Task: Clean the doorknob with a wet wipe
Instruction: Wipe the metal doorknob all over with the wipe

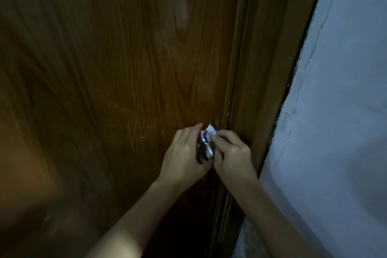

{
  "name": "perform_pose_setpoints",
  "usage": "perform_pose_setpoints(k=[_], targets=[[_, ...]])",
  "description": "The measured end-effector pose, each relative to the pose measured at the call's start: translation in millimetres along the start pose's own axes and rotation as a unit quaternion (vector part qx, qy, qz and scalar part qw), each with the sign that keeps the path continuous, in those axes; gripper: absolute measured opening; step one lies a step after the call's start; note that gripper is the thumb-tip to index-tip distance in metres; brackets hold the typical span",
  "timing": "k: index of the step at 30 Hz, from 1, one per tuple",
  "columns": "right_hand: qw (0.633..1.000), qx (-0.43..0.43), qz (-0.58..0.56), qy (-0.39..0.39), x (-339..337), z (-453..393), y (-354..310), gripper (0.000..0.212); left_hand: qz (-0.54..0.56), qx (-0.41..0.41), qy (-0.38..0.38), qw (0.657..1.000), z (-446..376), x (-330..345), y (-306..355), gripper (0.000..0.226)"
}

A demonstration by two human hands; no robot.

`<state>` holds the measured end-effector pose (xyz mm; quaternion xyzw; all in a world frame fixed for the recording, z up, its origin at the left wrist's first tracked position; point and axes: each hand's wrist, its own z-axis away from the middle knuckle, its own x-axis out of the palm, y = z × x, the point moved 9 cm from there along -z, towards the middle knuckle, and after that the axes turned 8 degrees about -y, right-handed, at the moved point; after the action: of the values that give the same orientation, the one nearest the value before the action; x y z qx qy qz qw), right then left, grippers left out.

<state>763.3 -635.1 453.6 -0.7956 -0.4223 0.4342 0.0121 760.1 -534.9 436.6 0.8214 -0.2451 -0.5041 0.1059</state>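
At the door's latch edge: a round, shiny silver metal doorknob sits low on the dark brown wood-grain door, just beside the matching brown door frame.
Left hand: the left hand cups the knob from the side away from the frame, fingers curled round its far side and thumb toward the top; it grips the doorknob, steadying it.
Right hand: the right hand comes in from the frame side, fingers bunched and pinching a small white wet wipe against the knob's upper face; it is clenched on the wipe.
Wipe: only a white corner sticks up above the fingertips, touching the knob near its top; the rest is hidden under the fingers.
Wall: a pale blue-grey plaster wall with cracks runs along the frame's outer edge.
Light: dim, so any dirt on the metal is too hard to make out.
Step in hand: by my reading, wiping is under way on the top and front of the knob.
Next move: likely needs the wipe carried round the knob's sides and neck, with the left hand shifting its grip so covered metal is exposed.
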Motion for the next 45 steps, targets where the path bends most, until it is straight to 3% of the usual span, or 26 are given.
perform_pose_setpoints(k=[3,6,11,17,25,27,29,32,36,40,45], targets=[[0.995,-0.006,-0.050,-0.086,19,-3,3,0.029,0.004,0.009,0.008,1.000,-2,-1,0,0.070],[0.992,-0.007,-0.065,-0.110,30,8,0,0.043,0.006,0.022,0.010,1.000,-2,-2,3,0.063],[0.981,0.095,-0.147,-0.081,40,18,3,0.053,-0.006,0.032,0.016,0.999,-3,-2,4,0.048],[0.954,0.188,-0.221,-0.073,49,21,15,0.064,-0.011,0.030,0.026,0.999,-3,-2,1,0.047],[0.914,0.267,-0.293,-0.087,51,20,24,0.054,-0.005,0.038,0.034,0.999,-2,-3,2,0.053],[0.895,0.302,-0.313,-0.099,55,20,28,0.059,-0.004,0.040,0.028,0.999,-2,-2,2,0.054],[0.866,0.337,-0.354,-0.104,59,20,31,0.064,-0.006,0.043,0.021,0.999,-2,-1,2,0.059],[0.817,0.380,-0.424,-0.093,63,22,36,0.055,-0.009,0.044,0.015,0.999,-3,0,2,0.066],[0.701,0.451,-0.547,-0.074,72,30,49,0.045,-0.008,0.053,0.016,0.998,-2,-1,5,0.070],[0.581,0.467,-0.663,-0.068,85,34,51,0.073,0.000,0.058,0.016,0.998,0,-3,7,0.072],[0.445,0.452,-0.770,-0.072,93,37,35,0.043,0.009,0.060,0.013,0.998,0,-4,8,0.075]])
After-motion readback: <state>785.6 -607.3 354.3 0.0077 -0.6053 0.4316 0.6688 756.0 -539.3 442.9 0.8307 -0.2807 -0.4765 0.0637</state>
